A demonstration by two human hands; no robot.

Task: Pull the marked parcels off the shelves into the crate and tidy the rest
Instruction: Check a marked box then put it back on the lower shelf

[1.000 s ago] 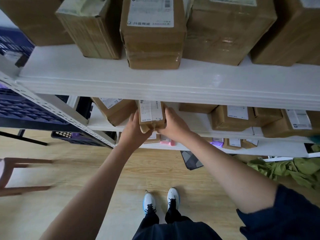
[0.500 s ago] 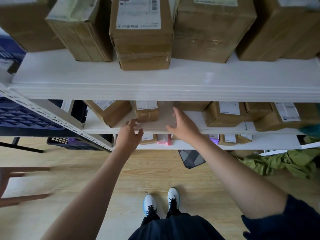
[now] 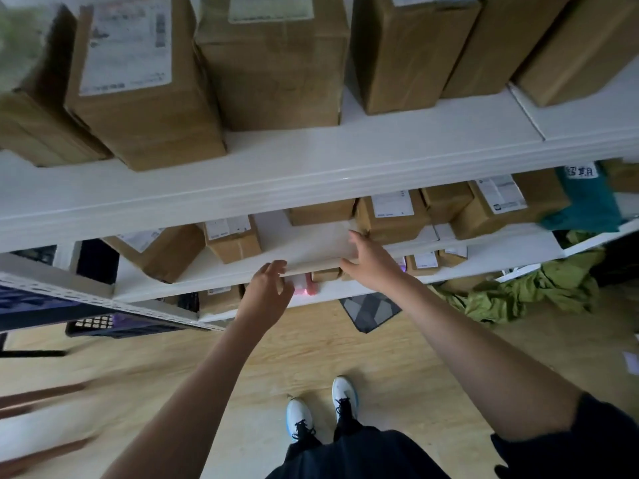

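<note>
**Both hands empty at the middle shelf, parcels left standing**

Neither hand held anything. The left hand (image 3: 268,288) hung loose and half-curled just in front of the lip of the middle shelf (image 3: 311,250), fingers slack, touching no parcel. The right hand (image 3: 368,262) was spread, fingers reaching over the shelf edge toward the box with the white label (image 3: 392,216) at its fingertips; whether it touched that box I could not tell. That looked to me like a hand about to straighten or test a parcel, not one already gripping.

Between the hands lay a bare stretch of white board. To the left of it a small labelled box (image 3: 233,238) stood squarely, label up, and beside that a larger carton (image 3: 162,250) sat skewed at an angle, the sort of thing that tidying would want squared up. Farther right, more labelled cartons (image 3: 498,209) were packed close together, with a teal cloth (image 3: 587,198) draped at the end.

The top shelf (image 3: 276,167) carried a row of big brown boxes (image 3: 145,91) pushed back from the edge, labels upward so they could be read from above. Below, a pink packet (image 3: 304,285) showed on the lowest shelf. A dark slatted crate (image 3: 100,324) sat on the floor at the left, well apart from both hands. From where I stood I could not make out any mark on the parcels.
</note>
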